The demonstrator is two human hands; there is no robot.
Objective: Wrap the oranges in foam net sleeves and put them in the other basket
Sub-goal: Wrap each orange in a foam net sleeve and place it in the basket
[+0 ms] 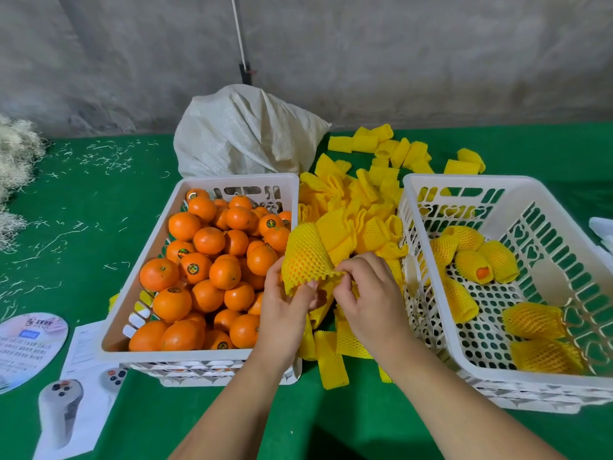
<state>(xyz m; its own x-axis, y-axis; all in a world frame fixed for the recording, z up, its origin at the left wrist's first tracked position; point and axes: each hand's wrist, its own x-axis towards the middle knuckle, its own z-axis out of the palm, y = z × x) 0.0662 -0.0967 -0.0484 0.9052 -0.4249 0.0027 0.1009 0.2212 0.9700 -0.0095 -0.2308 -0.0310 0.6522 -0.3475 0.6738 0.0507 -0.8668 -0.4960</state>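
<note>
A white basket (139,257) on the left is full of bare oranges (205,270). Between the two baskets, my left hand (285,310) and my right hand (365,293) both pinch the lower edge of a yellow foam net sleeve (305,257) that has an orange inside it. The white basket on the right (431,293) holds several sleeved oranges (534,320). Loose yellow sleeves (371,200) lie heaped between and behind the baskets.
A white woven sack (245,134) stands behind the left basket. Papers and a round card (30,346) lie at the front left on the green cloth. Straw-like filler (16,154) sits at the far left. A grey wall runs behind.
</note>
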